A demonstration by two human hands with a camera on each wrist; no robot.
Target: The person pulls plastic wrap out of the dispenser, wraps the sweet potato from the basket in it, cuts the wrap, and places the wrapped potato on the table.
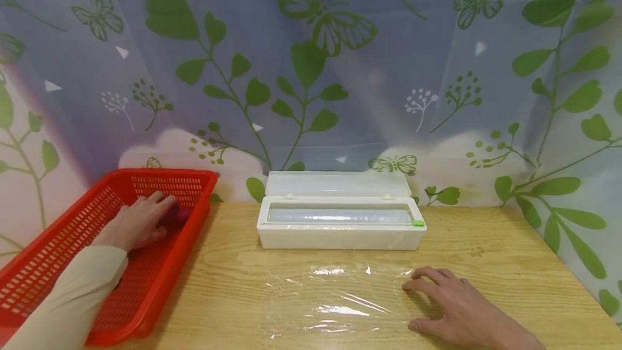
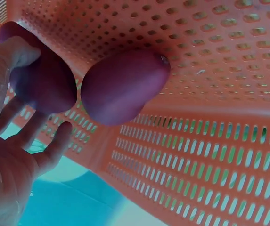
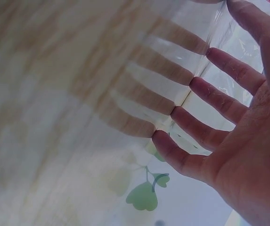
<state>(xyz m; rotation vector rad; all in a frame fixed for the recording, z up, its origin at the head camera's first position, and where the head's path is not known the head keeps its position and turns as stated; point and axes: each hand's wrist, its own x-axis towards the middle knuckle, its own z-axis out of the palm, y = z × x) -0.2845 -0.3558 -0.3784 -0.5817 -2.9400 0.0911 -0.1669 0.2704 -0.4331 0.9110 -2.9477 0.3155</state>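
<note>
In the head view my left hand (image 1: pixel 138 220) reaches into the red basket (image 1: pixel 162 290). The left wrist view shows this hand (image 2: pixel 21 136) holding a smooth, purple-red, mango-like fruit (image 2: pixel 45 80), thumb on one side and fingers on the other. A second such fruit (image 2: pixel 125 87), with a small stem scar, lies beside it against the basket wall. My right hand (image 1: pixel 457 304) rests its fingertips on the table at the right edge of a sheet of clear cling film (image 1: pixel 335 298). Its fingers (image 3: pixel 219 101) are spread and slightly bent, the tips touching the surface.
Behind the film stands a white cling film dispenser (image 1: pixel 342 237), lid raised, with a film roll (image 1: pixel 340 216) inside and a green piece (image 1: pixel 418 223) at its right end. A patterned curtain (image 1: pixel 350 96) hangs behind the wooden table (image 1: pixel 486 247).
</note>
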